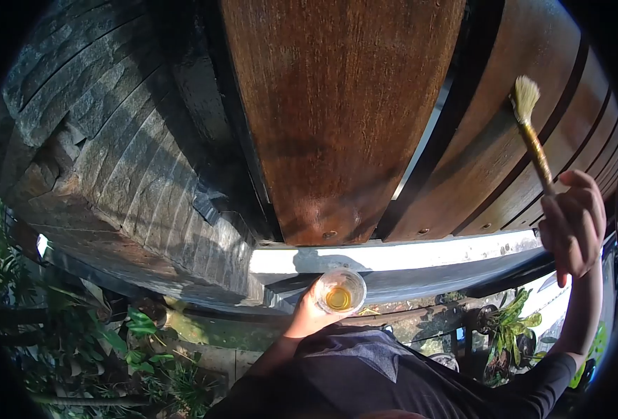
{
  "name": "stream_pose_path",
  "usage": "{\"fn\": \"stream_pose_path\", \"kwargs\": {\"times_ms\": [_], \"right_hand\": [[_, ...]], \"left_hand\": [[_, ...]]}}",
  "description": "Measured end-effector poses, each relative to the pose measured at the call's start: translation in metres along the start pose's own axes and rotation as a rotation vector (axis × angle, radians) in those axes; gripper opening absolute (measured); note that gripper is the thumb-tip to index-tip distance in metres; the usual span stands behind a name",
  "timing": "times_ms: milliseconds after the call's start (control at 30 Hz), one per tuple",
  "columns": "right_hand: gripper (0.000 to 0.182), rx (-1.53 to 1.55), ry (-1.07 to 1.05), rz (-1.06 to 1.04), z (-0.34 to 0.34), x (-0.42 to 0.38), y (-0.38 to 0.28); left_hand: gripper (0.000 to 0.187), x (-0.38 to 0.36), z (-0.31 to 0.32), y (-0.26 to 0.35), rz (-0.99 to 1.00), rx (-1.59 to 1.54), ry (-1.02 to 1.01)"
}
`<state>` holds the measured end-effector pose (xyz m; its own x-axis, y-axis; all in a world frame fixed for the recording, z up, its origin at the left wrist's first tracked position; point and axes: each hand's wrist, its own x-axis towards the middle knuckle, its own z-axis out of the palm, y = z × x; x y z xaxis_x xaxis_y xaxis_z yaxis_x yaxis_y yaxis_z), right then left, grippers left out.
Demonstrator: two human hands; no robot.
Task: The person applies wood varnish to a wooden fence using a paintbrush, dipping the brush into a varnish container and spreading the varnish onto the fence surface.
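Observation:
My left hand (309, 312) is wrapped round a clear plastic cup (356, 283), held in front of my chest, with a little amber liquid (337, 298) at its bottom. Out to the right, my right hand (576, 227) grips a paintbrush (534, 149) by its handle. The pale bristles point up and overlap a brown wooden plank in this view. A wide reddish-brown plank (344, 112) stands upright straight ahead, its surface glossy in places. More brown planks (455, 167) run off to the right with dark gaps between them.
A grey stacked-stone wall (141, 153) rises on the left beside the planks. Below the planks runs a white ledge (420, 257). Green plants (141, 335) grow at the lower left, and a potted plant (511, 325) stands at the lower right.

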<state>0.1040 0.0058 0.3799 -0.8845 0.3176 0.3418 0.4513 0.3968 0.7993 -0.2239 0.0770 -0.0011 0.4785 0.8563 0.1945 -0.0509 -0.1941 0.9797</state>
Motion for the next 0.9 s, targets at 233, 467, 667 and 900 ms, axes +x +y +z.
{"fn": "stream_pose_path", "kwargs": {"times_ms": [233,467,667,900], "right_hand": [[0.023,0.689,-0.302,0.073,0.054,-0.045,-0.087],[0.032,0.611,-0.126,0.307,0.013,-0.027,0.003],[0.017,0.129,0.164,0.296,-0.055,0.004,0.119],[0.011,-0.327,0.460,0.159,-0.069,0.048,0.166]], "left_hand": [[0.082,0.005,-0.004,0.000,0.095,-0.003,-0.019],[0.082,0.000,0.003,-0.007,0.059,-0.013,-0.028],[0.083,-0.001,0.006,-0.002,0.056,0.018,-0.051],[0.082,-0.001,0.016,0.004,0.062,-0.029,-0.018]]}}
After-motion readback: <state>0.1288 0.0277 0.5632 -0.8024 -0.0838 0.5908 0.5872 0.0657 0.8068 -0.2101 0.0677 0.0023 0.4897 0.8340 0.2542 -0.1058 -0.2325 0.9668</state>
